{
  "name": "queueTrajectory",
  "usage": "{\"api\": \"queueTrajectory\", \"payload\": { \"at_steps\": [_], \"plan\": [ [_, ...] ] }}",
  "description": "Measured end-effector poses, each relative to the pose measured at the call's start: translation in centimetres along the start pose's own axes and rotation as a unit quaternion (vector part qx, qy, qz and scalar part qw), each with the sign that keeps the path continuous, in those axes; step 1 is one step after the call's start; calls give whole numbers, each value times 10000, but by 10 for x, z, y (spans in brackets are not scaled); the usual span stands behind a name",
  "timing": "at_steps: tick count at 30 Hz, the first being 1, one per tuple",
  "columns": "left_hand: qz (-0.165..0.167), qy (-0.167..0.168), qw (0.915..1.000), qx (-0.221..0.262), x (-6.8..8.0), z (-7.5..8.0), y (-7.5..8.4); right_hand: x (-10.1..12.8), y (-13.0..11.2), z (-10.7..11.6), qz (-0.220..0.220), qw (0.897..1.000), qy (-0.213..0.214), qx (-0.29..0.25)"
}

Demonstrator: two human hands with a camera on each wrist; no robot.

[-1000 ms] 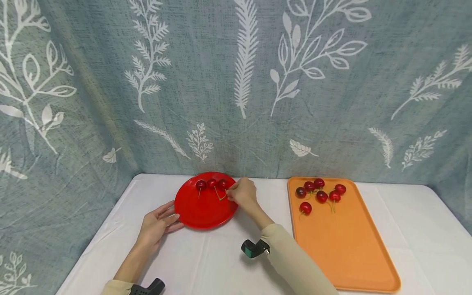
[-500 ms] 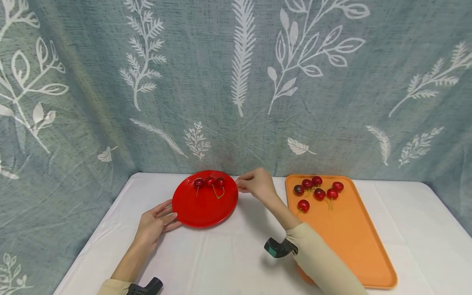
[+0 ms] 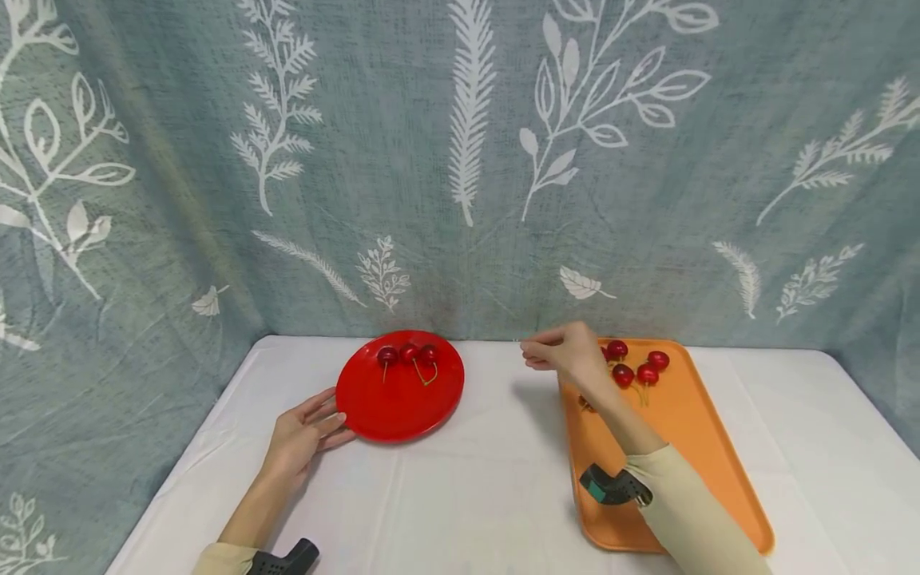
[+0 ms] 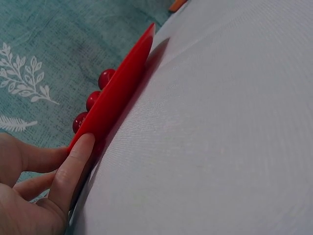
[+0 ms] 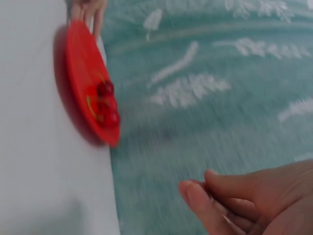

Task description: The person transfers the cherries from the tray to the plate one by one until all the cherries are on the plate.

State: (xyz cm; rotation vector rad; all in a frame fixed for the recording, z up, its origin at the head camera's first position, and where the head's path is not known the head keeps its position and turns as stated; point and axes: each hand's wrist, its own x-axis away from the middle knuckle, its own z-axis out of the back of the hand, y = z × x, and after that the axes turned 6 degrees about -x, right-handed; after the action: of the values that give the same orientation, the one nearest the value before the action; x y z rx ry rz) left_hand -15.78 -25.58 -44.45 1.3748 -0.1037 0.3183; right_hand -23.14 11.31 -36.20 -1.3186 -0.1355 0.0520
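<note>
A round red plate (image 3: pixel 402 411) lies on the table at left centre, with several cherries' worth of room in front of three cherries (image 3: pixel 409 354) grouped near its far rim, stems toward me. My left hand (image 3: pixel 296 439) holds the plate's left edge, thumb at the rim and fingers reaching under it; the left wrist view shows the thumb (image 4: pixel 80 144) against the plate's side. My right hand (image 3: pixel 568 355) hovers beside the far left corner of the orange tray (image 3: pixel 690 471), fingertips close together, nothing seen between them. Its wrist hides part of the tray's cherries (image 3: pixel 648 374).
A white cloth (image 3: pixel 467 495) covers the table. Behind it hangs a blue-green curtain (image 3: pixel 402 160) with white leaf prints, close to the plate and tray. Both wrists carry black cameras, one (image 3: pixel 611 485) over the tray's left edge.
My right hand has let go of a cherry stem at the plate and moved right to the tray's corner. The left hand stays at the plate's rim.
</note>
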Motion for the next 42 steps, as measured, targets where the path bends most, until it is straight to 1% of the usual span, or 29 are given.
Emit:
{"api": "queueTrajectory", "payload": {
  "at_steps": [4, 7, 10, 14, 18, 21, 25, 30, 36, 42],
  "plan": [
    [-89, -25, 10000, -9, -1, 1, 2, 2, 9, 34, 41, 9990, 275, 353],
    [-70, -18, 10000, -18, -1, 1, 2, 6, 19, 60, 28, 9976, 374, 577],
    [-21, -24, 10000, 19, 0, 1, 1, 9, 31, 85, -17, 9978, 349, 571],
    [22, -104, 9998, 143, 0, 0, 1, 14, 47, 117, -272, 9984, 293, 403],
    [16, -113, 9997, 223, 1, 1, 2, 19, 62, 139, -493, 9972, 348, 433],
    [-14, -87, 9997, 238, 2, 2, 4, 23, 72, 145, -605, 9956, 334, 634],
    [-40, -75, 9998, 189, 3, 2, 3, 28, 85, 145, -806, 9923, 268, 902],
    [-46, -79, 9998, 179, 3, 2, 2, 31, 93, 139, -977, 9910, 189, 900],
    [7, -93, 9998, 192, 2, 2, 1, 28, 95, 136, -1043, 9898, 201, 948],
    [7, -118, 9996, 252, 4, 2, 0, 26, 97, 140, -1011, 9923, 132, 698]
  ]
}}
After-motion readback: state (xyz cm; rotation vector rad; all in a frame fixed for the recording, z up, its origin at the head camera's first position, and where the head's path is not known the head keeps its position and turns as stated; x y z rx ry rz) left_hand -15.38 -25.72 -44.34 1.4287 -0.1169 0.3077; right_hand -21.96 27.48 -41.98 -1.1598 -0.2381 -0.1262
